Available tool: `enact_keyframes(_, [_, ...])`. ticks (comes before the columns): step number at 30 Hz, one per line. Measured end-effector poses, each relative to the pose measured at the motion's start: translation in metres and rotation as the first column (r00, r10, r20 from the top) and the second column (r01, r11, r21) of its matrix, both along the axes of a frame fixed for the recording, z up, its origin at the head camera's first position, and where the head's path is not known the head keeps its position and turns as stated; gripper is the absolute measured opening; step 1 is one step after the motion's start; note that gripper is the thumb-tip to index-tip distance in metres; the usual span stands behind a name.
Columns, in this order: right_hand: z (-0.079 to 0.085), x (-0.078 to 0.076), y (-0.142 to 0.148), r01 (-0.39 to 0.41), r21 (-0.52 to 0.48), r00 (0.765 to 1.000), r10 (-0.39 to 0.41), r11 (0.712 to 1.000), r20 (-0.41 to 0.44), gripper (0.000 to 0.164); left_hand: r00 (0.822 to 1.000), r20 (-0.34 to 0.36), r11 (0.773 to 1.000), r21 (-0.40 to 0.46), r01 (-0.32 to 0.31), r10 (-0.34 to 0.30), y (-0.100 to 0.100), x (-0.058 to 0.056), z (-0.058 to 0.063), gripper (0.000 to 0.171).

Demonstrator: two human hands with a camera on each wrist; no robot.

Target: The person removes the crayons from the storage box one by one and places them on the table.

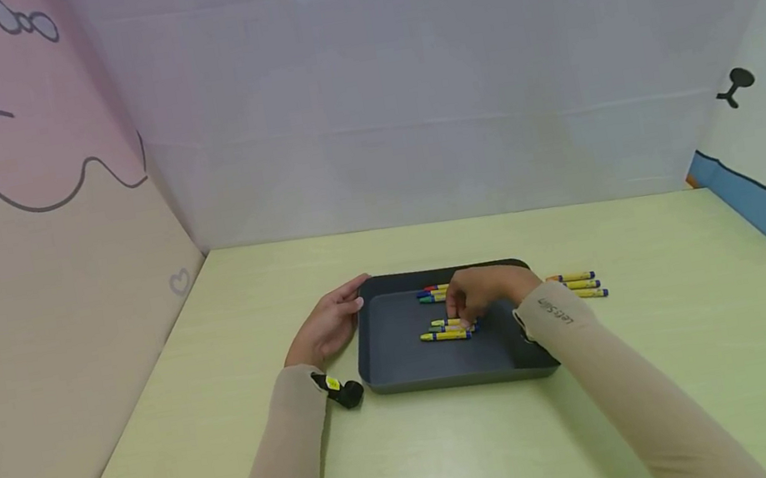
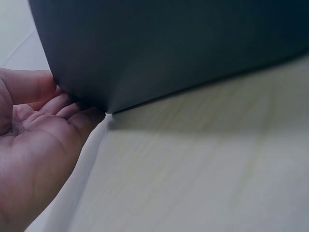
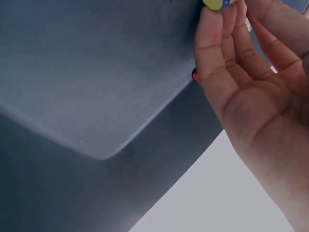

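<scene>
A dark grey tray (image 1: 405,370) lies on the table. My left hand (image 1: 325,329) grips its left side, thumb at the rim; the left wrist view shows these fingers (image 2: 89,118) at the bottom edge of the tray wall (image 2: 159,53). Reaching over the tray from the right, my right hand (image 1: 486,287) points its fingers down and pinches a crayon, whose yellow-green end (image 3: 212,4) shows at the fingertips. A yellow-wrapped crayon (image 1: 445,336) lies nearest, beside others partly under the fingers. Farther back, crayons with red, blue and green tips (image 1: 433,298) lie side by side, partly hidden by that hand.
Right of the tray, three yellow-wrapped crayons (image 1: 583,284) lie on the pale wooden table (image 1: 458,463), their left ends behind my right wrist. A plain pale wall stands at the back, with printed cartoon panels on both sides.
</scene>
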State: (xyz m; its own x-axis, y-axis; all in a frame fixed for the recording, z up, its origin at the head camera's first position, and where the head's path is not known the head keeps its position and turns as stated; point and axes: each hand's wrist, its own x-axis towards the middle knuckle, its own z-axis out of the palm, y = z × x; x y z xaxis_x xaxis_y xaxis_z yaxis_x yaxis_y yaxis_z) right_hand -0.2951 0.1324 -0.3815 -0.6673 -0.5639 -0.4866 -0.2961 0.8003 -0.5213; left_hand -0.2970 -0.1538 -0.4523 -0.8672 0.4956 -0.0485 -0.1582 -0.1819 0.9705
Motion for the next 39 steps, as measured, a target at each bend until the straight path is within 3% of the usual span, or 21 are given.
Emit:
enact_keyframes(6, [0.000,0.000,0.001,-0.009,-0.009,1.000,0.010,1.000,0.014,0.009,0.999,0.046,1.000,-0.013,-0.028,0.029,0.003,-0.002,0.001,0.054])
enact_keyframes(12, [0.004,0.001,0.005,-0.071,-0.063,0.997,0.071,0.996,0.001,0.011,0.994,0.097,0.999,-0.015,-0.045,0.046,0.004,-0.003,0.004,0.054])
enact_keyframes(26, [0.004,0.001,0.011,-0.083,-0.069,0.995,0.079,0.994,-0.065,0.010,0.994,0.098,0.999,-0.011,-0.042,0.043,0.004,0.000,0.006,0.054])
enact_keyframes(39, [0.020,0.002,0.026,-0.114,-0.063,0.983,0.103,0.991,-0.152,0.010,0.994,0.098,0.998,-0.022,-0.051,0.053,0.005,-0.001,0.005,0.054])
